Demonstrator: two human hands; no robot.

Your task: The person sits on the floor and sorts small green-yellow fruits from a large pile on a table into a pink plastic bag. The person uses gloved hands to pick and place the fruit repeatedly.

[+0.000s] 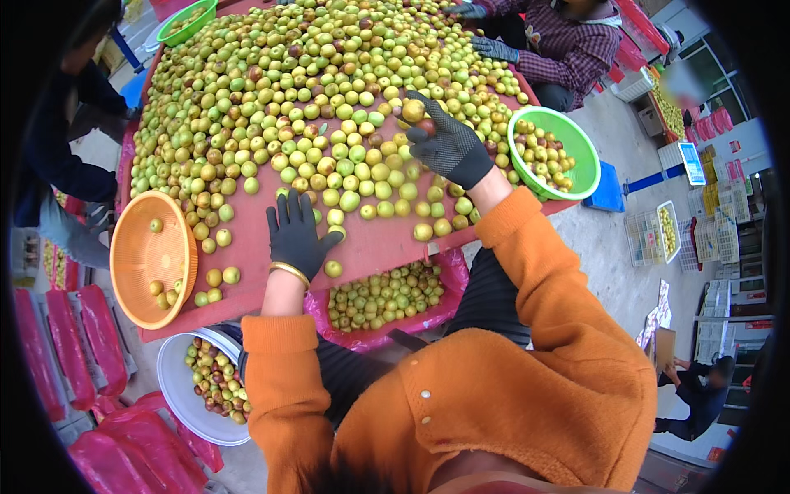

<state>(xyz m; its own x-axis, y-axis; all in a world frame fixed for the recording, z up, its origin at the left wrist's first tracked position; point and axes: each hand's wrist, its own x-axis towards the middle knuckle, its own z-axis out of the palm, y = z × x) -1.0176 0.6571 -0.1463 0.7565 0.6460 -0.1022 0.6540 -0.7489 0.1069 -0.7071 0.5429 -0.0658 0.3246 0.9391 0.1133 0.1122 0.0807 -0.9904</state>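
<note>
My right hand (452,147), in a dark dotted glove, is raised over the heap and holds a yellow-brown jujube (413,110) at its fingertips. A dark red jujube (426,127) also shows between those fingers. My left hand (300,234), gloved too, is spread out near the table's front edge with nothing in it; its thumb lies close to a few loose fruits. Green and yellow jujubes (345,80) cover much of the red tabletop (370,241). Just below that edge, more jujubes fill a container lined with a pink plastic bag (458,278).
An orange basket (139,247) with several jujubes stands at the table's left corner. Fuller are the green basket (589,154) at right and a white bucket (170,376) at lower left. Co-workers sit at both sides; one gloved hand (495,49) touches the heap.
</note>
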